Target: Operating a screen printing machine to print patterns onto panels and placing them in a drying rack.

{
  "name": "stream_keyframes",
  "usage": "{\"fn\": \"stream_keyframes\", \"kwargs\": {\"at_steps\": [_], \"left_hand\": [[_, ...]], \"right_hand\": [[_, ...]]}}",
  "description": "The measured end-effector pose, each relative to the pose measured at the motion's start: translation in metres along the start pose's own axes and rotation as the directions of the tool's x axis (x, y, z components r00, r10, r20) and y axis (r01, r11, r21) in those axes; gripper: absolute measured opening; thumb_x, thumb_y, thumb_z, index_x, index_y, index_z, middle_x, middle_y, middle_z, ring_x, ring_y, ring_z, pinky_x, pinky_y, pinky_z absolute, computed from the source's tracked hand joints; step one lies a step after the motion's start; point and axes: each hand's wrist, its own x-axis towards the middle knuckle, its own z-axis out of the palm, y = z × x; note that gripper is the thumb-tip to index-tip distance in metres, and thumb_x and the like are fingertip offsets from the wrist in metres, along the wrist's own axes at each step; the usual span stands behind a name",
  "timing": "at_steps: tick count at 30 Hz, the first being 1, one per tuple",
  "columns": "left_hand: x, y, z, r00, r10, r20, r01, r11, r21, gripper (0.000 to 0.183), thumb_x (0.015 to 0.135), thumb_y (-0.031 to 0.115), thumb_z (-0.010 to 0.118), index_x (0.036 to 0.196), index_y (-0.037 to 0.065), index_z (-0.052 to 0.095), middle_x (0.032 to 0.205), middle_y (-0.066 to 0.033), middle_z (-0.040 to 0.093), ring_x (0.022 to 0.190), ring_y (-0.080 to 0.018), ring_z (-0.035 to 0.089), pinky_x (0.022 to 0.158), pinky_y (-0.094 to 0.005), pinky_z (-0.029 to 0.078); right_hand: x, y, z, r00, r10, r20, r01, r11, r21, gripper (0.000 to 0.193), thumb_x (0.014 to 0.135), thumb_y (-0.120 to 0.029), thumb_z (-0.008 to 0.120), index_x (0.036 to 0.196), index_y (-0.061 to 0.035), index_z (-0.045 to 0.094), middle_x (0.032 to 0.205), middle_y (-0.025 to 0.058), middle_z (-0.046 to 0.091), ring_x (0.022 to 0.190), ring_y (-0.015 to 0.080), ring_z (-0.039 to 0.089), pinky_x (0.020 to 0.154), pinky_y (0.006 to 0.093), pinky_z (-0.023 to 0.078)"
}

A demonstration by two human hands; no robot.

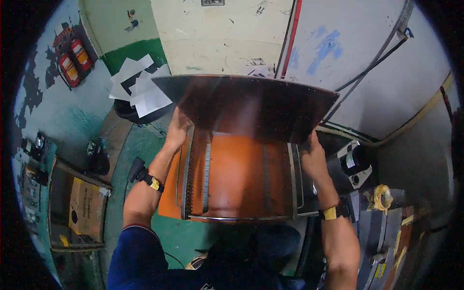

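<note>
A large, thin, dark brown board (246,104) with a glossy face is held up by its two sides and tilted. My left hand (180,128) is closed on its left edge, and my right hand (313,157) grips its lower right corner; some fingers of both are hidden behind it. Below the board stands a metal rack (293,181) with comb-like slots along its side walls and wire handles outside them. An orange surface (237,179) shows through the rack and past its left side. Whether the board touches the rack I cannot tell.
White sheets (145,92) lie on a dark bin at the back left. Red fire extinguishers (75,63) hang on the left wall. A cart (53,208) with a cardboard box stands at left. On the right are a black-and-white device (355,159) and a tape roll (382,197).
</note>
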Motion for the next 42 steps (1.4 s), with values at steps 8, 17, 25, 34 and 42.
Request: {"fn": "stream_keyframes", "kwargs": {"at_steps": [8, 17, 25, 34, 42], "left_hand": [[0.037, -0.074, -0.006, 0.995, 0.055, -0.087, -0.052, 0.998, 0.039, 0.069, 0.088, -0.005, 0.052, 0.146, 0.009, 0.018, 0.118, -0.0116, 0.052, 0.109, -0.0214, 0.051, 0.093, -0.0308, 0.043], [0.033, -0.052, 0.01, 0.995, 0.064, -0.077, -0.054, 0.991, 0.125, 0.073, 0.083, -0.016, 0.043, 0.147, 0.008, 0.017, 0.133, -0.0159, 0.045, 0.119, -0.0248, 0.049, 0.098, -0.032, 0.039], [0.027, -0.071, 0.008, 0.992, 0.071, -0.102, -0.068, 0.997, 0.036, 0.07, 0.085, -0.011, 0.049, 0.146, 0.009, 0.021, 0.129, -0.0139, 0.047, 0.115, -0.0236, 0.05, 0.098, -0.0325, 0.04], [0.012, -0.133, 0.044, 0.982, 0.101, -0.158, -0.068, 0.977, 0.204, 0.069, 0.085, -0.006, 0.052, 0.145, 0.006, 0.021, 0.132, -0.0177, 0.044, 0.12, -0.0277, 0.046, 0.101, -0.033, 0.037], [0.009, -0.112, 0.046, 0.986, 0.085, -0.141, -0.041, 0.956, 0.292, 0.068, 0.086, 0.0, 0.055, 0.144, 0.002, 0.02, 0.13, -0.0223, 0.048, 0.121, -0.0311, 0.048, 0.101, -0.0334, 0.036]], "right_hand": [[0.048, 0.063, 0.038, 0.958, -0.267, -0.106, 0.266, 0.964, -0.028, 0.07, 0.075, 0.013, 0.05, 0.14, -0.0013, 0.029, 0.126, 0.0228, 0.052, 0.114, 0.0355, 0.053, 0.096, 0.0366, 0.042], [0.088, 0.127, 0.062, 0.974, -0.191, -0.117, 0.217, 0.936, 0.278, 0.072, 0.073, 0.015, 0.051, 0.14, -0.0003, 0.031, 0.138, 0.016, 0.043, 0.129, 0.0249, 0.04, 0.105, 0.0319, 0.033], [0.079, 0.115, 0.085, 0.947, -0.263, -0.186, 0.245, 0.963, -0.115, 0.061, 0.084, -0.018, 0.062, 0.136, 0.0007, 0.035, 0.129, 0.0222, 0.047, 0.121, 0.0349, 0.045, 0.102, 0.0409, 0.036], [0.085, 0.13, 0.092, 0.902, -0.36, -0.237, 0.357, 0.932, -0.056, 0.055, 0.087, -0.016, 0.058, 0.134, 0.0024, 0.037, 0.128, 0.0249, 0.047, 0.117, 0.04, 0.048, 0.1, 0.044, 0.037], [0.082, 0.123, 0.073, 0.893, -0.418, -0.166, 0.395, 0.906, -0.153, 0.048, 0.086, -0.012, 0.058, 0.129, 0.0018, 0.043, 0.124, 0.0251, 0.051, 0.113, 0.0414, 0.05, 0.093, 0.0435, 0.042]]}}
